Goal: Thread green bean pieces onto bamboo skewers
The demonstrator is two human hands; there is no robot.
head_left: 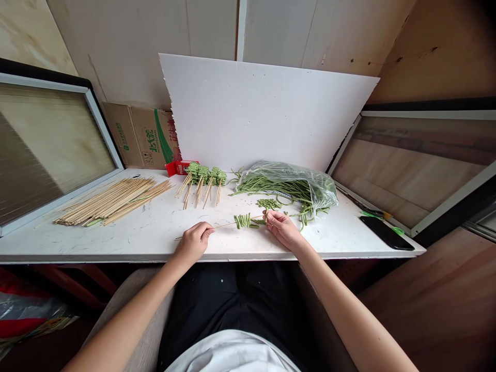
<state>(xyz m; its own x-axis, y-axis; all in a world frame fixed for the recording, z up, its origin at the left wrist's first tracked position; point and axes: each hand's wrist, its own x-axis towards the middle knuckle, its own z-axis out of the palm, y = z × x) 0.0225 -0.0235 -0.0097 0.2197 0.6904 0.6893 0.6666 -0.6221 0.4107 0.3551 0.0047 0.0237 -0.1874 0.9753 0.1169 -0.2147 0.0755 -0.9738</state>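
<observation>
above the white worktop [135, 244], fingers of the left hand [195, 240] pinch a skewer [225, 225] held sideways, threaded with green bean pieces [243, 221]. fingers of the right hand [282, 227], nearer its right tip, pinch another piece [265, 215].

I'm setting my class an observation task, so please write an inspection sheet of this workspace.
Surface: white flat tabletop with dark marks.
Job's things: thin wooden skewer carrying short green bean pieces; pile of pale wooden skewers; bean-loaded skewers; long green beans in a clear plastic bag.
Clutter: flat black phone; red box.
Hands: left hand grips the thin skewer; right hand pinches another green piece.
Cables: bright green strand beside the phone; cannot tell whether a cable.
Surroundings: large white board, brown cardboard box, framed panes both sides.
</observation>
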